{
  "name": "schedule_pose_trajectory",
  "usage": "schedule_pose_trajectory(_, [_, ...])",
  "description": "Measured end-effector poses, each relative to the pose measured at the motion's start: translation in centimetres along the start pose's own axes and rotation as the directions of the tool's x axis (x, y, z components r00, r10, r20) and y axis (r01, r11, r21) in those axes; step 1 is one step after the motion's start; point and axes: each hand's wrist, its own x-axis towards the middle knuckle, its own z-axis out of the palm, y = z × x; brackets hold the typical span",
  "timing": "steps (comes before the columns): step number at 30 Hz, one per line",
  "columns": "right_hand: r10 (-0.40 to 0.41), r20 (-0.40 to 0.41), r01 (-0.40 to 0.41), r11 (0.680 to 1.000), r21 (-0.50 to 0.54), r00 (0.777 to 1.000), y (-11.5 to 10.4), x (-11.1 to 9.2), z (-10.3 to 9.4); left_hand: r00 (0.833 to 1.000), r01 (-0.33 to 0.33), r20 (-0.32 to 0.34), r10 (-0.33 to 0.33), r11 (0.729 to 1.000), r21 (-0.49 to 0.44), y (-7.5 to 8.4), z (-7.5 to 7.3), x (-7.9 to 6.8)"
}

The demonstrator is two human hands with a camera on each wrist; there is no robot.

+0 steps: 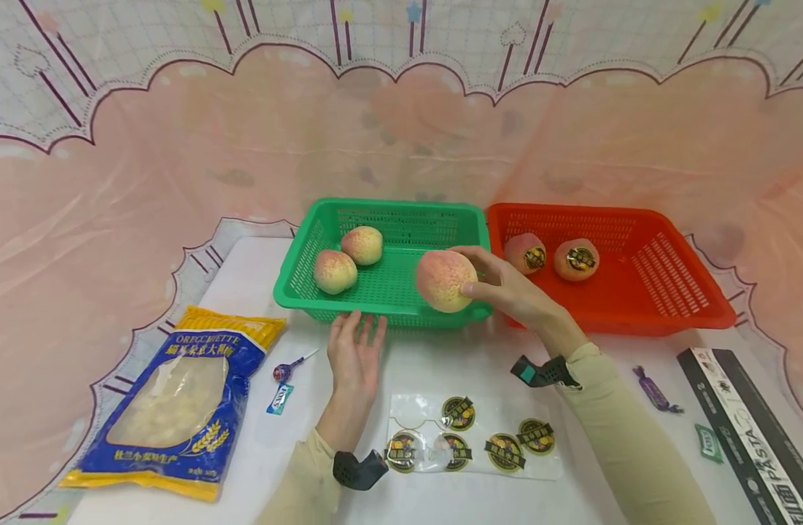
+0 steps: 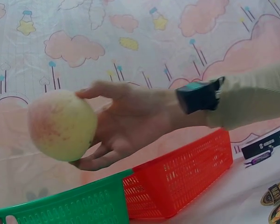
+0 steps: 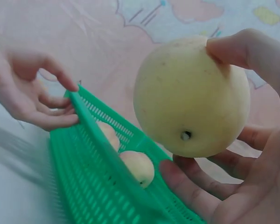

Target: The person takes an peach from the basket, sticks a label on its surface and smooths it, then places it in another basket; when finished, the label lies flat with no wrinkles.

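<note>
Pink backdrop (image 1: 263,146), round peach (image 1: 444,281), hole (image 3: 185,136) facing right wrist (image 1: 560,328)

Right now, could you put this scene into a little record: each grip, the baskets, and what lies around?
Right grip: holds a peach, no sticker visible
Left grip: touches the green basket's near rim
Green basket: two peaches
Red basket: two peaches, each stickered
Table front: sheet with five stickers
Left side: pasta bag, lollipop, small candy packet
Right side: black-and-white pasta box, purple candy, green packet
</note>
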Motion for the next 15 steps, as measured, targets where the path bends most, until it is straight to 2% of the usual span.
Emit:
schedule_pose_trajectory(8, [-0.098, -0.037, 0.099, 0.995, 0.018, 0.994, 1.3, -4.3, 1.0, 1.000, -0.007, 0.010, 0.007, 1.000, -0.002, -0.1, -0.1, 0.2])
schedule_pose_trajectory(12, [-0.107, 0.004, 0.107, 0.992, 0.059, 0.994, 2.4, -6.4, 1.2, 1.000, -0.010, 0.022, 0.010, 1.000, 0.009, -0.2, -0.3, 0.4])
schedule_pose_trajectory(15, [-0.103, 0.038, 0.099, 0.992, 0.082, 0.994, 3.3, -7.6, 1.3, 0.999, 0.026, 0.036, -0.026, 1.000, 0.016, -0.3, -0.6, 0.7])
